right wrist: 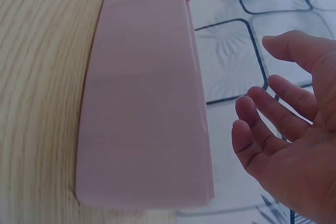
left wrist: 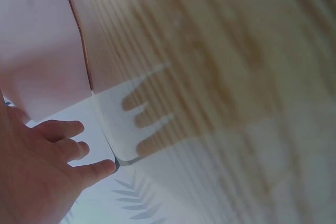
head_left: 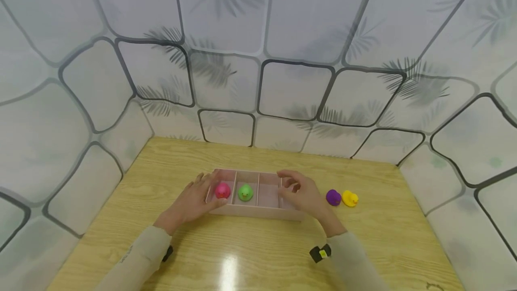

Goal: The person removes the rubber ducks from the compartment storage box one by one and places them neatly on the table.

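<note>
A pink tray [head_left: 250, 211] with several compartments lies mid-table. Its leftmost compartment holds a pink duck [head_left: 222, 190], and a green duck [head_left: 245, 192] sits in the one beside it. My left hand [head_left: 199, 196] lies at the tray's left end with straight fingers and holds nothing; the left wrist view shows the same hand [left wrist: 63, 150] beside the tray [left wrist: 37, 51]. Over the tray's right end hovers my right hand [head_left: 298, 188], fingers relaxed. In the right wrist view this hand [right wrist: 283, 145] is empty and apart from the tray wall [right wrist: 147, 103].
A purple duck [head_left: 333, 197] and a yellow duck [head_left: 349, 198] stand side by side on the wooden table [head_left: 250, 255], just right of the tray. Patterned walls close in the table at the back and both sides.
</note>
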Tool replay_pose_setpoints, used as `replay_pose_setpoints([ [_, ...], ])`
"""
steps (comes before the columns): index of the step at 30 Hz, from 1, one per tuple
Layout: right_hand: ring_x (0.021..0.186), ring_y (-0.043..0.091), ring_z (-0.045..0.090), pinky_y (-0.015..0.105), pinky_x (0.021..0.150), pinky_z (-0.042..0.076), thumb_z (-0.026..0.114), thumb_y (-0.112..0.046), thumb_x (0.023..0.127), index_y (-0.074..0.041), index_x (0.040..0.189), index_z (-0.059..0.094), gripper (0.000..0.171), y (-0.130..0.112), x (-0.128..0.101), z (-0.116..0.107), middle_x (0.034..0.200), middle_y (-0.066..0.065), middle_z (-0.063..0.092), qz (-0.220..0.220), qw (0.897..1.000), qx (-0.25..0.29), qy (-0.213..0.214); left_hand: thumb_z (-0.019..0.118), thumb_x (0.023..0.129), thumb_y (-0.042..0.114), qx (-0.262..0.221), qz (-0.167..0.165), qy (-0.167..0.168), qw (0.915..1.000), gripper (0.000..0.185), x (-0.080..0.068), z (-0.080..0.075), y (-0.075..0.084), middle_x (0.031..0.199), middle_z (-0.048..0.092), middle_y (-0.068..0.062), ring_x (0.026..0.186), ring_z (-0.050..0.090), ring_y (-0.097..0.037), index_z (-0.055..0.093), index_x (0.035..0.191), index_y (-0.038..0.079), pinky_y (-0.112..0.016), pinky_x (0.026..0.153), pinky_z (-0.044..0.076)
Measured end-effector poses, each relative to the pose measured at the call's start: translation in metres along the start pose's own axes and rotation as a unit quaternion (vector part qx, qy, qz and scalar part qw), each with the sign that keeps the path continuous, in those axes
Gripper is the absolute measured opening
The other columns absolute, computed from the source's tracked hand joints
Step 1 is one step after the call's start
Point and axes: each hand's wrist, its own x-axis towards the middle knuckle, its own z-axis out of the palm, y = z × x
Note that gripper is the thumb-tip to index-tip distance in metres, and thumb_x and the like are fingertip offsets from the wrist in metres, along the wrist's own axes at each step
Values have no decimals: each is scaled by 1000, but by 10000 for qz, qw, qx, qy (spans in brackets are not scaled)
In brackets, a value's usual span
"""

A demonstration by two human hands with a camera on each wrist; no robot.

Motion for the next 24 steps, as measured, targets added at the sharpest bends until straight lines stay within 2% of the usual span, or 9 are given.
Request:
replay_pose_setpoints([
  [9, 97, 18, 66, 25, 78, 54, 78, -12, 94, 0, 139, 65, 48, -7, 8, 20, 131, 20, 71, -392, 9989, -39, -252, 60, 96, 71, -15, -64, -49, 10000, 101, 0, 1, 0, 172, 32, -16, 159, 23, -52, 19, 170, 17, -75, 123, 23],
  [14, 100, 20, 64, 24, 79, 52, 78, -13, 94, -3, 141, 64, 50, -6, 11, 27, 134, 18, 70, -242, 9991, 79, -345, 60, 96, 71, -6, -78, -57, 10000, 101, 0, 0, 1, 172, 32, -16, 158, 23, -52, 20, 170, 16, -76, 122, 23],
  [24, 100, 18, 66, 25, 81, 54, 79, -16, 93, -8, 142, 66, 52, -7, 15, 36, 131, 13, 73, -140, 9990, -229, -347, 60, 96, 71, -14, -72, -51, 10000, 101, 0, 0, 1, 172, 32, -17, 158, 23, -53, 20, 170, 16, -77, 121, 23],
])
